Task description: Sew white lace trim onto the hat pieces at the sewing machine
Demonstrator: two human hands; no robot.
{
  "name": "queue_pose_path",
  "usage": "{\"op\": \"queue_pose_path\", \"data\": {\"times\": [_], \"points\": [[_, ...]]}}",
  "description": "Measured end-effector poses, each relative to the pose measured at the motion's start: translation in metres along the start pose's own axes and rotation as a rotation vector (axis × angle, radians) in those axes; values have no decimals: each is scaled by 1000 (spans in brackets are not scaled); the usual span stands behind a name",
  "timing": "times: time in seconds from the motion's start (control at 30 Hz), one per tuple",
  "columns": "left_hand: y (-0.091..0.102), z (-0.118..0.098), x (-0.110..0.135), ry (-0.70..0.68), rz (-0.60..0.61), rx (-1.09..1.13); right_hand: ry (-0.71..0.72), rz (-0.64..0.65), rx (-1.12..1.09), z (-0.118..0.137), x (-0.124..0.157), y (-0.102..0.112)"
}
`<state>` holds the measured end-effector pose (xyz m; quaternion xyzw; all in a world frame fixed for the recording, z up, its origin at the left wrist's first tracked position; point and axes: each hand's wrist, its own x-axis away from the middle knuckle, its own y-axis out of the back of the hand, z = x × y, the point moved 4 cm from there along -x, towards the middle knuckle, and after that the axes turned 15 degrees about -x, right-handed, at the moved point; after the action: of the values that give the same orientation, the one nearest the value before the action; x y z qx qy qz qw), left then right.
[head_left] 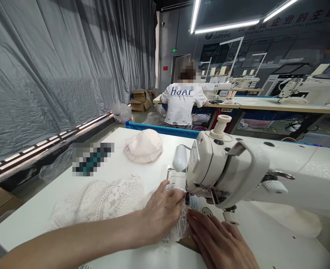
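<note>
White lace fabric [178, 229] lies under the presser foot [187, 198] of a white sewing machine [206, 160]. My left hand [162, 211] rests on the lace just left of the needle area, fingers bent and closed on it. To the right, close in front of the foot, my right hand [221, 239] has its fingers pressed together, their tips on the lace's edge; its thumb is hidden. More pale lace [109, 198] spreads over the table beyond my left forearm. Farther back sits a rounded cream fabric piece [145, 145].
The white table [120, 142] has a blue-covered far edge [165, 129]. A blurred-out item [93, 160] lies at its left side. Pale fabric [290, 218] lies beneath the machine arm. Ahead, a person in a white shirt [183, 102] sits at another sewing table. Cardboard boxes [140, 101] stand by the curtain.
</note>
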<state>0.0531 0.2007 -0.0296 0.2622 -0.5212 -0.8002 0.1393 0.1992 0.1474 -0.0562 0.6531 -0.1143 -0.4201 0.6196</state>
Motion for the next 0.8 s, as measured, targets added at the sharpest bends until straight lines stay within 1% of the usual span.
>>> {"op": "queue_pose_path", "data": {"times": [0.17, 0.27, 0.37, 0.43, 0.53, 0.6, 0.67, 0.73, 0.8], "points": [[-4, 1, -1, 70, -5, -50, -35, -59, -6, 1, -2, 3], [-7, 3, -3, 75, 17, -60, -31, -72, 1, 0, -3, 3], [-10, 2, -7, 81, 53, -133, -23, -92, 5, -1, -2, 2], [-12, 2, -9, 115, 93, -190, -33, -104, 6, -3, -2, 2], [-15, -1, -9, 156, 140, -233, -100, -120, 18, -5, -6, 5], [-15, -9, -4, 142, 143, -246, -150, -136, 48, -5, -11, 10], [-13, -24, 6, 99, 126, -236, -162, -168, 63, -3, -15, 13], [-13, -45, 18, 81, 120, -181, -133, -219, 11, 1, -16, 13], [-18, -63, 30, 130, 166, -71, -74, -272, -110, 3, -11, 6]]}}
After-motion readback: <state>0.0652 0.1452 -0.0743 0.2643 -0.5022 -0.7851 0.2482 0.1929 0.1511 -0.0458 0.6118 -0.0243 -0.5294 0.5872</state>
